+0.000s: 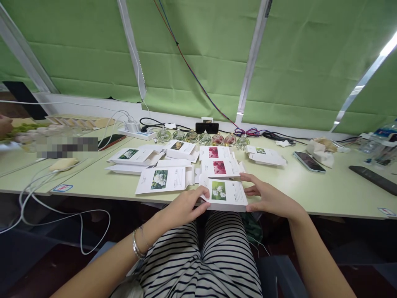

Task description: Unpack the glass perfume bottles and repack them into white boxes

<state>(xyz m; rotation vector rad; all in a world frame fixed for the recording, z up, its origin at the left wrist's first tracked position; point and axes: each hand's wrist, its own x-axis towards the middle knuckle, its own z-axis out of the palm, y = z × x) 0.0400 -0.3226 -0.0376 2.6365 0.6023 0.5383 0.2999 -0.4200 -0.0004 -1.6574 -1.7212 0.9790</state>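
Note:
A white cardboard box (231, 191) with a white-flower picture lies at the table's front edge, its front side jutting a little toward my lap. My left hand (194, 203) grips its left end, where a flap stands out. Around the right end curl the fingers and thumb of my right hand (263, 195). Just behind it are two boxes with red-flower pictures (218, 167). To the left lies another white-flower box (160, 179) with its right end flaps open. More white boxes (128, 155) are stacked farther left.
Several round glass bottles (205, 137) line the back, before a black phone (207, 128). A flat white carton (266, 156) and another phone (309, 161) lie right. White cables (82, 219) hang over the left edge. Another person's hand (4, 125) shows far left.

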